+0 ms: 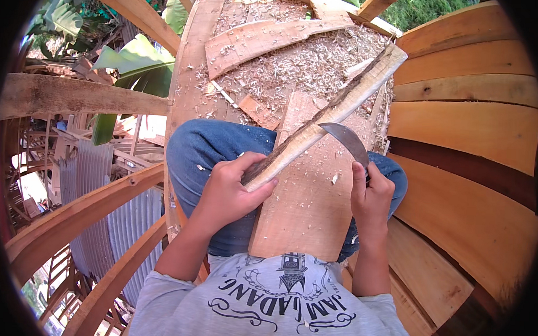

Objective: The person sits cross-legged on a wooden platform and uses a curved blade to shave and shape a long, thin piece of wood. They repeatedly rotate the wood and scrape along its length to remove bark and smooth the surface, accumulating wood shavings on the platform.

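My left hand (236, 187) is closed round the near end of a long piece of wood (324, 122) with dark bark along one side. The piece slants up and away to the right. In my right hand (372, 195) is a knife with a curved, sickle-like blade (347, 140); its handle is mostly hidden by the fingers. The blade's tip meets or lies just over the wood near its middle; I cannot tell which. Beneath, a wide pale board (303, 210) rests between my legs, reaching from my shirt toward the shavings.
Wood shavings (284, 68) cover the floor ahead, around a flat offcut plank (267, 40). Orange-brown planks (466, 127) form a wall on the right. Wooden rails (84, 206) run along the left, with corrugated metal sheets (130, 234) and banana leaves (136, 65) beyond.
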A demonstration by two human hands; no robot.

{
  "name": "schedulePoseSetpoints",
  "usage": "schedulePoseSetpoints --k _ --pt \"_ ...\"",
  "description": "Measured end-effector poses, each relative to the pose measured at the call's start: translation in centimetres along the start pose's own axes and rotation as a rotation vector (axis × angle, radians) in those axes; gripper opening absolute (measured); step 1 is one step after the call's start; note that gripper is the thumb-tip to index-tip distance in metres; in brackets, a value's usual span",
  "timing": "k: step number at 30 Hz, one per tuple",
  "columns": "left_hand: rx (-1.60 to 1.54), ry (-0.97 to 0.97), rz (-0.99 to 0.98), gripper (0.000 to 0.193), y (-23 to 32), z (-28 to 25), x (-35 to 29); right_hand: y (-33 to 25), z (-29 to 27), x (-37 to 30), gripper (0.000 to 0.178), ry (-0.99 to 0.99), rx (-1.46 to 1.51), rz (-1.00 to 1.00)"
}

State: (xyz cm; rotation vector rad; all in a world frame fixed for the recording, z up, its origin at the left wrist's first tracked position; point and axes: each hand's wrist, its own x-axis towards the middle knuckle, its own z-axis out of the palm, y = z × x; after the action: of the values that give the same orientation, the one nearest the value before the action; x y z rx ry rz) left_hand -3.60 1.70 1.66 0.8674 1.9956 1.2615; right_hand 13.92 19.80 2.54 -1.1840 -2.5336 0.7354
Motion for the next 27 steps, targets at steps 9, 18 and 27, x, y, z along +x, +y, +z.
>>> schedulePoseSetpoints --k 9,18,27 --pt "0.014 -0.001 0.014 0.033 -0.2 0.2 -0.3 -2.0 0.9 -1.1 0.039 -0.105 0.043 -0.146" --pt "-0.037 -0.055 0.053 0.034 -0.5 -0.3 -0.3 -1.7 -0.2 0.2 0.041 -0.04 -0.003 -0.274" --pt "-0.129 -0.144 0.0 0.031 -0.2 -1.1 0.2 -2.1 -0.4 0.9 0.041 -0.072 -0.014 -0.404"
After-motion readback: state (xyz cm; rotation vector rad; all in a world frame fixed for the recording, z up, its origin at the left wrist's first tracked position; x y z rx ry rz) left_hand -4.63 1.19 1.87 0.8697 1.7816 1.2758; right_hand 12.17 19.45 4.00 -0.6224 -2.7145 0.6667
